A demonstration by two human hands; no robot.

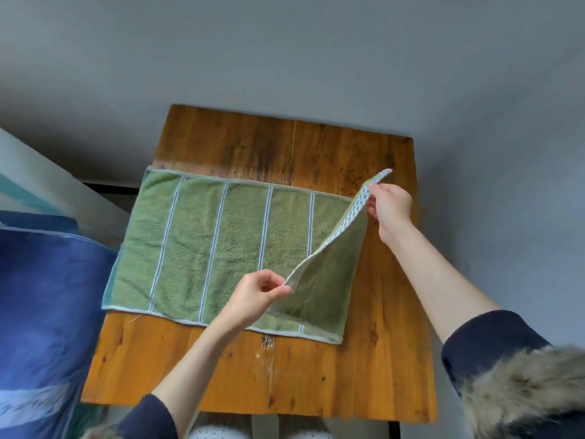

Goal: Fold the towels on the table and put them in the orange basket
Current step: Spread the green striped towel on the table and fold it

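Towel [221,248] on counter [316,375]: I see left hand [253,296] and right hand [391,207] pinching its raised right edge (first fold); next, carry it leftward.

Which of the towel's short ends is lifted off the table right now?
The right-hand end of the green striped towel: the left hand and right hand pinch its two corners and raise it, while the left end lies flat on the wooden table.
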